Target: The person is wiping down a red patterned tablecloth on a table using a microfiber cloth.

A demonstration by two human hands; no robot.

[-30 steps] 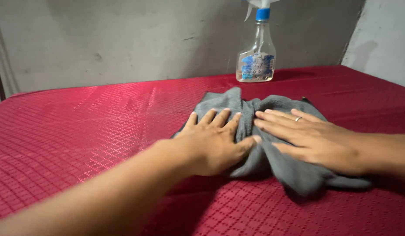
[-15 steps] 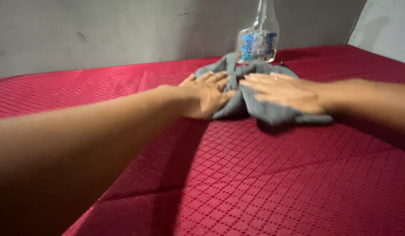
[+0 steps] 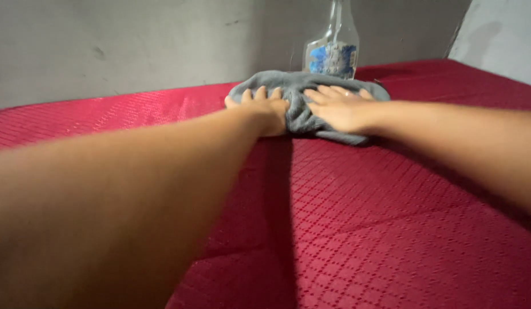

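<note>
Grey cloth (image 3: 302, 94) lies bunched at the far side of the red quilted surface (image 3: 391, 217), straight ahead of the person and at full reach, just in front of the clear spray bottle (image 3: 332, 54) that stands by the grey wall (image 3: 133, 46); its long axis runs left to right, across the line of the arms rather than along it. Left hand (image 3: 261, 106) rests flat on the cloth's left half, fingers spread and pointing away toward the wall; right hand (image 3: 337, 106) lies flat on the right half, fingers extended and close together (a ring shows on one finger), angled slightly inward toward the left hand. Neither hand pinches or grips; both press palm-down, side by side, with a puckered fold of cloth between them; both are equally on the cloth, so neither is nearer. The bottle sits just beyond the cloth's far edge, behind the right fingertips; whether cloth and bottle touch cannot be told.
</note>
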